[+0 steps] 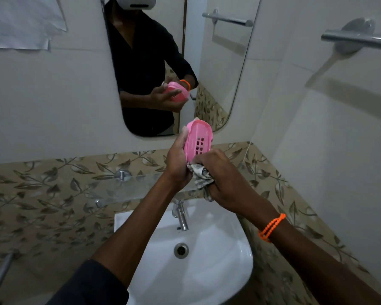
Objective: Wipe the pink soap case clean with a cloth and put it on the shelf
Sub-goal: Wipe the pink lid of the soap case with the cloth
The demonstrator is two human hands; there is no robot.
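Note:
My left hand (177,160) holds the pink soap case (198,138) upright above the sink, its slotted inside facing me. My right hand (221,179) is closed around a checked grey cloth (201,177) and presses it against the lower end of the case. Part of the cloth hangs down below my fist. A glass shelf (128,186) runs along the patterned wall tiles just below and behind my hands. An orange bead band sits on my right wrist.
A white sink (229,249) with a chrome tap (180,213) lies directly under my hands. A mirror (163,62) on the wall ahead reflects me and the case. A chrome towel bar (356,39) juts from the right wall.

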